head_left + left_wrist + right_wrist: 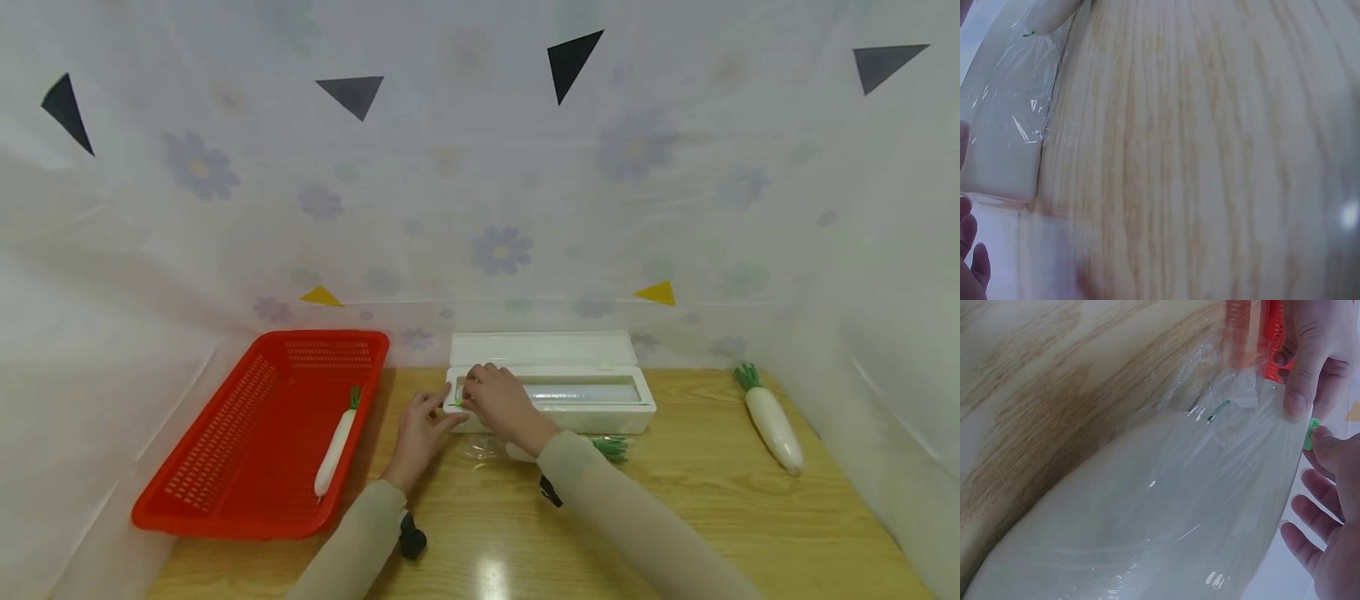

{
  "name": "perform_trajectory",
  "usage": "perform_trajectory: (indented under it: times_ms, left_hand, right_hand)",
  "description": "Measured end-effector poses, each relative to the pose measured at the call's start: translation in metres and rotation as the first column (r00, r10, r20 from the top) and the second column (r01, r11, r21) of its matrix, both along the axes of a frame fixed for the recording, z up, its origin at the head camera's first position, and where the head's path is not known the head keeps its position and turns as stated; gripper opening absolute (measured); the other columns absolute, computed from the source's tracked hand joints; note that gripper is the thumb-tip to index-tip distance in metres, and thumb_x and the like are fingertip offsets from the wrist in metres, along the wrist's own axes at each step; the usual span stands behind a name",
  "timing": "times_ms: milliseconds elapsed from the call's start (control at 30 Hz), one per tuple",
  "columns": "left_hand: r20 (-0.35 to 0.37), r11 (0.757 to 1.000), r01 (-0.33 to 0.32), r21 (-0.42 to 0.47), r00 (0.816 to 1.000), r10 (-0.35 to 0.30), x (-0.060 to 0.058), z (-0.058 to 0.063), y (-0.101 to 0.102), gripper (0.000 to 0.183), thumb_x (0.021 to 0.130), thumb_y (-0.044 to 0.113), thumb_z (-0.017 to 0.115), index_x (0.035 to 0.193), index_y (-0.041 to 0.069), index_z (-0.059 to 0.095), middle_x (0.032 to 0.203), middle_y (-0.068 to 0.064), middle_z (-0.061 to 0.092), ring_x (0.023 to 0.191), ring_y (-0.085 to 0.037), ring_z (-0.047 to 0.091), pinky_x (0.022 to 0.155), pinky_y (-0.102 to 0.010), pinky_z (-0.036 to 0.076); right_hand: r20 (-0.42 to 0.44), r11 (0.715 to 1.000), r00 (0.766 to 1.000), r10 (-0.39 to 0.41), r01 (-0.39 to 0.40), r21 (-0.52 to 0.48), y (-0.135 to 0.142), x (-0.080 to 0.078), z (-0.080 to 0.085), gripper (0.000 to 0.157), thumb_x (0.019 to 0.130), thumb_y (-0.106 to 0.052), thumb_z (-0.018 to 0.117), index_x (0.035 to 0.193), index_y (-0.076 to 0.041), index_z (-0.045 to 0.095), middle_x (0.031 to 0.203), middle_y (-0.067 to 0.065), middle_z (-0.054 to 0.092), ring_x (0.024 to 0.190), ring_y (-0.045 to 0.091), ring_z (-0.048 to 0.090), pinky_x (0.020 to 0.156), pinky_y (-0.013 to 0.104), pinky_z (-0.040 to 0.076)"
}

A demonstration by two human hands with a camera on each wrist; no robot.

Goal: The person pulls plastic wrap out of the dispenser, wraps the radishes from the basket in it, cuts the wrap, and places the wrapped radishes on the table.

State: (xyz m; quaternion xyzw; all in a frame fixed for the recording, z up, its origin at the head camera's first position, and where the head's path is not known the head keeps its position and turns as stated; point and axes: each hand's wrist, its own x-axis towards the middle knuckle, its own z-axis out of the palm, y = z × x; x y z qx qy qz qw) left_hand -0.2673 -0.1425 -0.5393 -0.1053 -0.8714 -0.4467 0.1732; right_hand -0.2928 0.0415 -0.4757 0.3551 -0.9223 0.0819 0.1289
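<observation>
A white cling film dispenser (600,419) stands on the table with its lid (540,348) raised at the back and a roll of film (581,392) inside. At its left end, my left hand (422,429) grips the corner, thumb on the front edge. My right hand (504,404) pinches a small green slider (1311,434) on the dispenser's edge, close to the left thumb. Clear film (1025,109) hangs over the front of the dispenser. Against that front lies a white radish (1097,506) under the film, its green leaves (611,450) to the right; my right forearm partly hides it.
To the left is a red plastic basket (243,527) with a slim white radish (335,454) in it. Another white radish (774,429) lies at the table's right side. A patterned white curtain (480,183) encloses the back and sides.
</observation>
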Motion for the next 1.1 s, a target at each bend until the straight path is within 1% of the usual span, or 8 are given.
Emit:
perform_trajectory:
  times_ms: [100,233,300,433,633,800,1100]
  left_hand:
    - [-0.001,1.000,0.006,0.000,1.000,-0.006,0.0004,0.0005,-0.0001,0.064,0.083,0.023,0.087,0.141,0.007,0.064,0.103,-0.009,0.064,0.086,-0.018,0.055,0.074,-0.030,0.050]
    - [-0.030,1.000,0.008,-0.010,1.000,-0.008,0.0009,-0.0012,0.0002,0.064,0.083,0.022,0.087,0.140,0.005,0.064,0.102,-0.008,0.065,0.088,-0.019,0.058,0.076,-0.032,0.052]
    - [-0.038,1.000,0.008,-0.016,0.999,-0.008,0.0009,-0.0017,0.0001,0.064,0.083,0.022,0.088,0.140,0.005,0.065,0.102,-0.008,0.066,0.089,-0.019,0.059,0.077,-0.033,0.054]
    - [-0.030,1.000,0.004,-0.011,1.000,-0.004,0.0000,-0.0022,-0.0001,0.064,0.083,0.023,0.088,0.140,0.006,0.065,0.103,-0.008,0.067,0.091,-0.019,0.061,0.078,-0.034,0.055]
    - [-0.030,1.000,-0.002,-0.016,1.000,0.001,-0.0026,-0.0041,-0.0008,0.064,0.082,0.026,0.088,0.139,0.006,0.066,0.103,-0.009,0.068,0.087,-0.019,0.058,0.074,-0.030,0.053]
    - [-0.020,1.000,0.005,-0.001,1.000,-0.005,-0.0019,-0.0028,-0.0006,0.064,0.083,0.026,0.088,0.139,0.006,0.065,0.101,-0.008,0.067,0.089,-0.019,0.058,0.074,-0.030,0.051]
    - [-0.029,1.000,0.001,-0.005,1.000,-0.001,-0.0007,-0.0008,-0.0006,0.064,0.082,0.026,0.088,0.139,0.006,0.066,0.102,-0.009,0.067,0.091,-0.021,0.060,0.077,-0.032,0.053]
  right_hand:
    - [-0.001,1.000,1.000,0.006,-0.006,-0.011,0.0008,-0.0011,-0.0011,0.014,0.100,-0.029,0.071,0.102,-0.016,0.076,0.117,0.004,0.066,0.105,0.021,0.060,0.091,0.037,0.053]
    - [-0.003,1.000,1.000,0.018,-0.018,-0.025,0.0021,-0.0009,-0.0021,0.013,0.099,-0.027,0.072,0.100,-0.014,0.075,0.116,0.005,0.066,0.104,0.023,0.060,0.089,0.039,0.052]
    - [-0.009,1.000,1.000,0.021,-0.021,-0.016,0.0024,-0.0009,-0.0020,0.013,0.099,-0.027,0.072,0.100,-0.014,0.075,0.115,0.005,0.066,0.104,0.023,0.060,0.088,0.039,0.052]
    - [-0.015,1.000,1.000,0.023,-0.022,0.022,0.0027,-0.0020,-0.0013,0.014,0.100,-0.028,0.072,0.101,-0.015,0.076,0.116,0.004,0.066,0.105,0.022,0.059,0.089,0.037,0.051]
    - [-0.033,0.998,0.999,0.030,-0.028,0.060,0.0040,-0.0009,0.0041,0.014,0.101,-0.029,0.070,0.102,-0.017,0.075,0.117,0.002,0.065,0.106,0.021,0.059,0.089,0.036,0.051]
    - [-0.042,0.998,0.998,0.053,-0.051,0.043,0.0061,0.0008,0.0069,0.012,0.100,-0.026,0.071,0.102,-0.015,0.075,0.116,0.002,0.066,0.107,0.022,0.059,0.090,0.037,0.050]
    - [-0.054,0.998,0.997,0.054,-0.052,0.042,0.0076,-0.0011,0.0030,0.011,0.101,-0.026,0.070,0.102,-0.016,0.073,0.114,0.002,0.064,0.104,0.021,0.058,0.088,0.037,0.049]
